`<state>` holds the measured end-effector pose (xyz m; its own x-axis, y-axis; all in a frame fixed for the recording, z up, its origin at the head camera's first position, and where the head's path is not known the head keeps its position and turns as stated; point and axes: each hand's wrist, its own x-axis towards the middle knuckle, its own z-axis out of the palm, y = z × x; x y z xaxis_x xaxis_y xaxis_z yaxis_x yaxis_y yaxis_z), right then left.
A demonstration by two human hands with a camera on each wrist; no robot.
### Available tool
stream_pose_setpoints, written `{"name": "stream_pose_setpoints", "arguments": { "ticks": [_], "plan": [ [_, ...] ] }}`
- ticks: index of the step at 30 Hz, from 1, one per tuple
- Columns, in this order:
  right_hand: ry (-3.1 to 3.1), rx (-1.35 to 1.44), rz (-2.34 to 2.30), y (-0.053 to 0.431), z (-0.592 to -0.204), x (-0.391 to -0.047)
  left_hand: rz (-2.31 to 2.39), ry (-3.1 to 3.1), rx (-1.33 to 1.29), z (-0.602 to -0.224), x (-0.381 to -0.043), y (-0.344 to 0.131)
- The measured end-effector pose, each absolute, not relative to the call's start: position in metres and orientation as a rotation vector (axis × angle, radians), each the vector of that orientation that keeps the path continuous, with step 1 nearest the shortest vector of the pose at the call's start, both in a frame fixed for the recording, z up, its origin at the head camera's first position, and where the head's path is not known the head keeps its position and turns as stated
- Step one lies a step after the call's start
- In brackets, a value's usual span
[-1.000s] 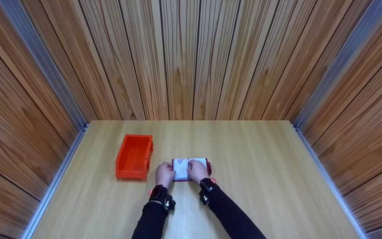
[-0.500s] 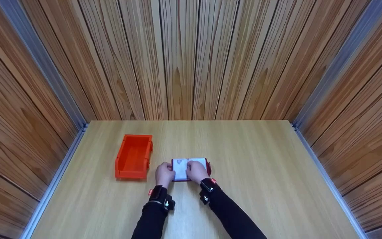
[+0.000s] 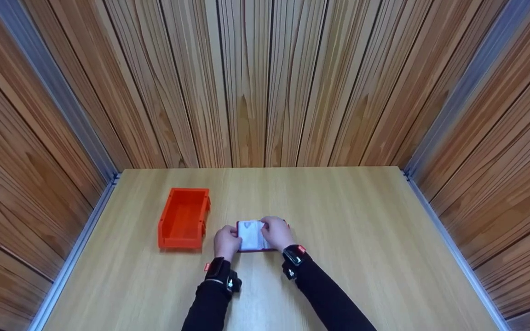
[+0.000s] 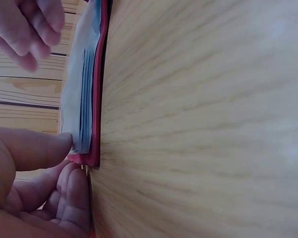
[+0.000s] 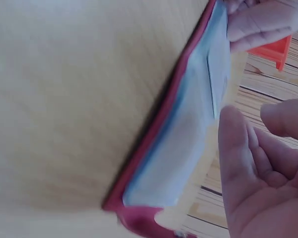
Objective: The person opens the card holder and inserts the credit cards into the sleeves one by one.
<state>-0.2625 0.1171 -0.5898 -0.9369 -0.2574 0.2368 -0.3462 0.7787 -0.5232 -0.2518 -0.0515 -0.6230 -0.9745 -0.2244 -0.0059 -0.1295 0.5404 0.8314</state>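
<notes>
A small red card holder (image 3: 250, 237) with whitish plastic sleeves lies spread flat on the table. At its left edge my left hand (image 3: 227, 241) pinches the sleeves and cover, thumb on top, as the left wrist view shows. Several sleeves (image 4: 86, 101) are stacked on that side. My right hand (image 3: 277, 233) is over the holder's right half. In the right wrist view the thumb and forefinger of that right hand (image 5: 268, 173) stand apart, just off the sleeves, with nothing between them. A red strap (image 5: 139, 222) with a metal snap sticks out at the holder's right end.
An orange plastic bin (image 3: 180, 242) stands on the table to the left of the hands. The light wood table (image 3: 361, 239) stretches around the holder. Wood-plank walls (image 3: 251, 82) enclose it at the back and both sides.
My right hand has lifted off the middle of the holder and shifted slightly right and away from me, covering its right end. My left hand keeps its hold on the left edge.
</notes>
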Motion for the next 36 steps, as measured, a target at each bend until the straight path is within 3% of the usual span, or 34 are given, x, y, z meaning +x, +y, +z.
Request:
{"name": "stream_pose_setpoints", "arguments": {
  "ticks": [17, 36],
  "plan": [
    [-2.821, 0.185, 0.803, 0.157, -0.592, -0.271, -1.473, -2.701, 0.362, -0.620, -0.250, -0.051],
    [-2.792, 0.120, 0.756, 0.182, -0.604, -0.268, -1.452, -2.675, 0.329, -0.621, -0.251, -0.051]
  ]
}}
